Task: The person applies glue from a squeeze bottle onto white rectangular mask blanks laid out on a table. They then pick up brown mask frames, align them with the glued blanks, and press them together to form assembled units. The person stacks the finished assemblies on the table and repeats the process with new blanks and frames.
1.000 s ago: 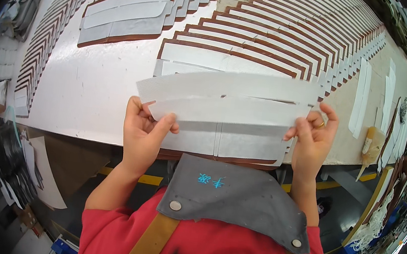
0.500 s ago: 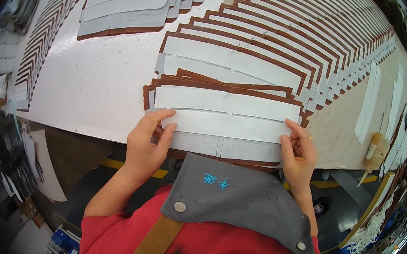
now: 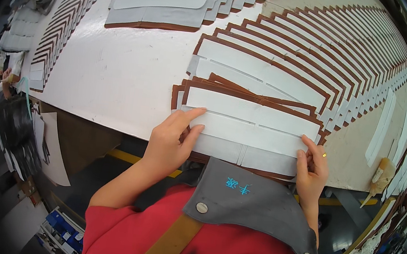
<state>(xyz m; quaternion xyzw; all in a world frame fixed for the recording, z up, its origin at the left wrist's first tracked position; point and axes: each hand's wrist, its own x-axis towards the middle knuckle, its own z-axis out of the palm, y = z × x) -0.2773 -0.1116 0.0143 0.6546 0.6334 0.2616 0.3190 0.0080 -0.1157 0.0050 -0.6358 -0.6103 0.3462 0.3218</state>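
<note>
The brown-rimmed panel [image 3: 270, 161] lies at the near edge of a pale, scuffed worktop [image 3: 102, 79], with a slitted white sheet [image 3: 248, 132] laid flat over it. At the panel's left end, the left hand [image 3: 174, 133] rests forefinger and thumb on the sheet, parted; at its right end the right hand [image 3: 314, 168] does likewise, neither grip clenched. Beyond the panel a fan of overlapping panels [image 3: 271, 72] spreads away to the right; beyond and left of it sits another stack [image 3: 163, 0]. Right of the panel are white strips [image 3: 380, 128] and a yellowish nozzle bottle [image 3: 383, 177]. Below and left of it, dark floor [image 3: 96, 172] shows, then blue bins [image 3: 64, 226].
</note>
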